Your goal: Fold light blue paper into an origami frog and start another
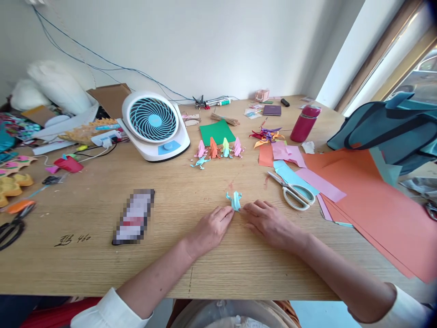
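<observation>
Lightly touching the blue origami frog [234, 200] with loosely curled left hand [213, 228] and flat, open right hand [269, 223], gripping nothing; risking crushed folds by overpressing.

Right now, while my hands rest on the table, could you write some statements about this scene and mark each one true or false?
1. A light-blue paper frog lies on the table between the left hand and the right hand. True.
2. The right hand holds the white-handled scissors. False: they lie on the table, right of that hand, and it does not touch them.
3. A white fan with a blue grille stands on the table. True.
4. The red bottle lies on its side. False: it stands upright.
5. A row of small paper frogs stands beyond the light-blue one. True.
</observation>
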The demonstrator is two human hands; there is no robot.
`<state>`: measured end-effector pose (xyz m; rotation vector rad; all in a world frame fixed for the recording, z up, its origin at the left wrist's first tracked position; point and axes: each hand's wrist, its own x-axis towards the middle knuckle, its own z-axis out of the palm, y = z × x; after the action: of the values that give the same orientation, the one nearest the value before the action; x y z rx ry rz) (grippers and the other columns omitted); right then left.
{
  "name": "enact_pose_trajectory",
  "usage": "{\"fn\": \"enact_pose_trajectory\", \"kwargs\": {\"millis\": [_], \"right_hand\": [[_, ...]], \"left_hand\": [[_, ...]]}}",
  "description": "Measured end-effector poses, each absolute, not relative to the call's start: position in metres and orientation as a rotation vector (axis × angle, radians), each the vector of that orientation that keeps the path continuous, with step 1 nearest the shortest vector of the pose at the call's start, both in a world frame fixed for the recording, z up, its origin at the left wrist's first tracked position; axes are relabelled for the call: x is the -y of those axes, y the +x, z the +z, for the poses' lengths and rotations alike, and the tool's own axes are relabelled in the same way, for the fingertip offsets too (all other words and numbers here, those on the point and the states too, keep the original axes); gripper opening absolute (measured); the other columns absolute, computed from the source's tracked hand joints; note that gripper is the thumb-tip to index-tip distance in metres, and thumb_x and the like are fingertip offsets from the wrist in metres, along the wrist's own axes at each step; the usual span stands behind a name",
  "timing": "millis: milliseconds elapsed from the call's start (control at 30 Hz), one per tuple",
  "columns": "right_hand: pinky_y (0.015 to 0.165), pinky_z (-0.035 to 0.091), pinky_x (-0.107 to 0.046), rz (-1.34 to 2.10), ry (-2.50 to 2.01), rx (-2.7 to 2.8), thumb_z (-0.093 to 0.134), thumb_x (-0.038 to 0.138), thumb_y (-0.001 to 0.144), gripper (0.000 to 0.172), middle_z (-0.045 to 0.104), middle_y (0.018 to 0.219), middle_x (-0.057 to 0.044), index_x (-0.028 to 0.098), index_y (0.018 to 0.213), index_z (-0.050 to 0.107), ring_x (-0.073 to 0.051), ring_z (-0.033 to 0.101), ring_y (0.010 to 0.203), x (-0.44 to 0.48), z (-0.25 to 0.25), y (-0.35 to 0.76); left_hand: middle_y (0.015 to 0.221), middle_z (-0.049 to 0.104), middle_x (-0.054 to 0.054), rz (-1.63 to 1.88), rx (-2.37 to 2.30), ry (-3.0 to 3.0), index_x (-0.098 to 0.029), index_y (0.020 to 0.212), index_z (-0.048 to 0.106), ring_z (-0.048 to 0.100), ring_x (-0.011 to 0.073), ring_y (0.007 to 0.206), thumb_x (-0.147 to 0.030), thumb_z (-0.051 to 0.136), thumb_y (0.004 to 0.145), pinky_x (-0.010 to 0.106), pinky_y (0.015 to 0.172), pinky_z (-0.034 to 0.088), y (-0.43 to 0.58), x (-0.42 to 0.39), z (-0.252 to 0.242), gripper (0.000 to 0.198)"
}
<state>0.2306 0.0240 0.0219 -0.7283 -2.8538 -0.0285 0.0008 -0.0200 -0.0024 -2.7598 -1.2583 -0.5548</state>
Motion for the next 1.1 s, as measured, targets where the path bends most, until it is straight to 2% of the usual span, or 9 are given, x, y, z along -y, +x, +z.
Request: {"fn": "enact_pose_trajectory", "kwargs": {"millis": [100,300,500,733,900,1100], "right_hand": [[0.082,0.049,-0.039,0.192,-0.771,2.703,0.045,0.022,0.099,0.028,0.062,0.109,-0.012,0.018,0.126,0.053,-0.023,0.060,0.095,-0.031,0.021,0.242],[0.080,0.052,-0.039,0.359,-0.893,2.576,0.043,0.020,0.099,0.032,0.061,0.108,-0.012,0.019,0.131,0.050,-0.024,0.063,0.093,-0.037,0.023,0.247],[0.083,0.052,-0.038,0.367,-0.892,2.542,0.044,0.019,0.098,0.023,0.061,0.107,-0.012,0.018,0.116,0.058,-0.023,0.062,0.096,-0.036,0.017,0.243],[0.082,0.049,-0.034,0.413,-0.907,2.511,0.055,0.023,0.094,0.011,0.062,0.100,-0.008,0.020,0.103,0.059,-0.021,0.060,0.092,-0.029,0.017,0.234],[0.080,0.048,-0.034,0.388,-0.938,2.502,0.063,0.025,0.088,0.011,0.062,0.096,-0.007,0.020,0.097,0.059,-0.021,0.058,0.090,-0.028,0.013,0.228],[0.079,0.047,-0.034,0.429,-0.943,2.467,0.064,0.017,0.086,0.007,0.062,0.093,-0.006,0.020,0.091,0.060,-0.021,0.058,0.088,-0.031,0.009,0.227]], "left_hand": [[0.119,0.061,0.012,-0.739,1.267,-2.740,-0.013,0.125,0.054,0.060,0.0206,0.111,-0.005,0.038,0.095,0.036,0.096,0.055,-0.001,0.022,-0.001,0.035],[0.107,0.062,0.009,-0.961,1.365,-2.737,-0.017,0.112,0.060,0.062,0.0181,0.101,0.000,0.039,0.090,0.033,0.090,0.055,-0.004,0.022,0.002,0.035],[0.098,0.061,0.006,-1.151,1.504,-2.653,-0.018,0.105,0.059,0.059,0.0164,0.093,0.000,0.040,0.091,0.031,0.084,0.051,-0.008,0.020,0.006,0.029],[0.092,0.060,0.005,-1.142,1.665,-2.651,-0.018,0.097,0.058,0.059,0.0161,0.086,-0.006,0.044,0.092,0.029,0.077,0.050,-0.009,0.017,0.007,0.020],[0.096,0.061,0.004,-1.152,1.667,-2.698,-0.019,0.101,0.059,0.060,0.0134,0.080,-0.006,0.053,0.088,0.026,0.071,0.051,-0.007,0.015,0.003,0.019],[0.090,0.061,0.002,-1.113,1.666,-2.719,-0.019,0.095,0.059,0.060,0.0127,0.076,-0.006,0.053,0.088,0.025,0.069,0.050,-0.008,0.014,-0.001,0.016]]}}
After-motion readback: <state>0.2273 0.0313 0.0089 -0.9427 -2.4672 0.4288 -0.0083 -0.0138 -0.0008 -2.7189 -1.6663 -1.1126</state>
